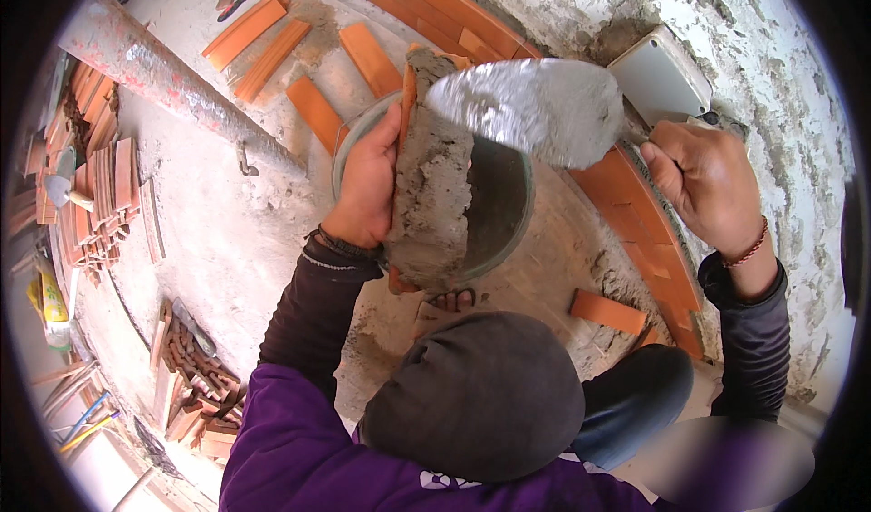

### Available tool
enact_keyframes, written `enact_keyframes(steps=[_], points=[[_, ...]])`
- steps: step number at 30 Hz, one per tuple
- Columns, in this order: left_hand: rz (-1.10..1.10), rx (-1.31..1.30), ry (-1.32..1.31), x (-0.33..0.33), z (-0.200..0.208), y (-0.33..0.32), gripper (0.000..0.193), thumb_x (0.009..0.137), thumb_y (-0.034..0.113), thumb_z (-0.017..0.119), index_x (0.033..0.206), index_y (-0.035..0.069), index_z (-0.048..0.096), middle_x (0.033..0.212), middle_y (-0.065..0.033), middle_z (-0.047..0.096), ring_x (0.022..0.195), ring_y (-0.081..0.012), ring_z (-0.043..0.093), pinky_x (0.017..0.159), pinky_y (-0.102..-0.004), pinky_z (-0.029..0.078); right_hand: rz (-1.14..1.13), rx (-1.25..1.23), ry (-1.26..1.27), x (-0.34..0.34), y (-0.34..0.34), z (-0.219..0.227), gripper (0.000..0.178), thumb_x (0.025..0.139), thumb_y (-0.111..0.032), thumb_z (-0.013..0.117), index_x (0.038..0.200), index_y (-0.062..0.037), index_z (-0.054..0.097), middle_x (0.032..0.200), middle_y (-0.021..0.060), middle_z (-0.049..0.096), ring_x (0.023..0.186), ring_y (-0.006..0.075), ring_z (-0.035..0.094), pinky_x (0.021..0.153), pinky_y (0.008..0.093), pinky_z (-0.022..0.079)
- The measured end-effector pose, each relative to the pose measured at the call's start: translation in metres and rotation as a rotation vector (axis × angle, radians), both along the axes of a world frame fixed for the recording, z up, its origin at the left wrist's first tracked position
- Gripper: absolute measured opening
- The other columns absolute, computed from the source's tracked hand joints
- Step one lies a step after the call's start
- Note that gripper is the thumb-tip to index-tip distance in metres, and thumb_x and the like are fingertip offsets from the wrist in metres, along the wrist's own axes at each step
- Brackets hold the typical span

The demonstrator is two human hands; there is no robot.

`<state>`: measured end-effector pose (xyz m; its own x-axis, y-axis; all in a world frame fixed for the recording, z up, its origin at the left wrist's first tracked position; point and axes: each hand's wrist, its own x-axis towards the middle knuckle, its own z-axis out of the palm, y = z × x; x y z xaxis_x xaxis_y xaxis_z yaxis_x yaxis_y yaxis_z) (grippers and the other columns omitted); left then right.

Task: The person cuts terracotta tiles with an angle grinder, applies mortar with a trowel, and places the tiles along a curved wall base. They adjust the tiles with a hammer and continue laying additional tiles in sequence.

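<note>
Left hand (366, 185): we grip mortar-coated orange clay tile (432, 190) by its left edge.
Tile axis: near–far, above round grey-green bucket (529, 201).
Right hand (706, 185): holds silver metal trowel (535, 113), blade leftward at tile's far end.

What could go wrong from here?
The thick mortar could slump off the tile, perhaps into the bucket beneath.
The trowel in the right hand might nick the left hand, whose thumb appears near the blade's tip.
If the tile slipped, it might hit the open-toed foot below.
</note>
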<state>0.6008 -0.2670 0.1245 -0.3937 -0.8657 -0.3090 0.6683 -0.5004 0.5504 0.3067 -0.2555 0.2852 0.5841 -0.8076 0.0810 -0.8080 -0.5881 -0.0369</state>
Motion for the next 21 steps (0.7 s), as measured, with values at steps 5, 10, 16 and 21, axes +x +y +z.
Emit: enact_keyframes(steps=[5, 10, 16, 21], points=[[-0.078, 0.048, 0.184, 0.014, -0.007, -0.002, 0.053, 0.104, 0.041, 0.029, 0.128, 0.000, 0.052, 0.110, -0.0186, 0.065, 0.090, -0.0277, 0.067, 0.078, -0.0425, 0.057, 0.078, 0.054, -0.044, -0.007, 0.025, -0.025, 0.027, 0.088, -0.025, 0.063, 0.070, -0.0075, 0.051, 0.061, 0.0114, 0.046, 0.056, 0.0331, 0.051, 0.050, 0.0438, 0.040], [-0.126, 0.158, 0.411, 0.014, -0.010, 0.001, 0.057, 0.103, 0.043, 0.027, 0.129, -0.001, 0.052, 0.105, -0.0189, 0.064, 0.085, -0.0295, 0.065, 0.077, -0.0479, 0.054, 0.143, -0.045, -0.099, -0.012, 0.046, -0.070, 0.025, 0.081, -0.025, 0.068, 0.069, -0.0096, 0.051, 0.064, 0.0054, 0.048, 0.057, 0.0250, 0.053, 0.049, 0.0377, 0.041], [-0.108, 0.179, 0.324, 0.008, -0.009, 0.004, 0.056, 0.102, 0.042, 0.028, 0.129, 0.000, 0.052, 0.106, -0.0198, 0.064, 0.085, -0.0312, 0.065, 0.076, -0.0489, 0.053, 0.111, -0.113, -0.143, -0.010, 0.035, -0.099, 0.025, 0.080, -0.023, 0.070, 0.070, -0.0081, 0.052, 0.065, 0.0057, 0.049, 0.059, 0.0251, 0.054, 0.051, 0.0377, 0.043], [-0.171, 0.141, 0.354, 0.006, -0.003, 0.012, 0.057, 0.102, 0.044, 0.026, 0.131, 0.001, 0.051, 0.109, -0.0209, 0.063, 0.089, -0.0324, 0.064, 0.076, -0.0512, 0.053, 0.021, -0.166, -0.152, -0.008, 0.020, -0.091, 0.022, 0.084, -0.022, 0.067, 0.074, -0.0072, 0.054, 0.066, 0.0079, 0.050, 0.061, 0.0279, 0.055, 0.053, 0.0397, 0.044]])
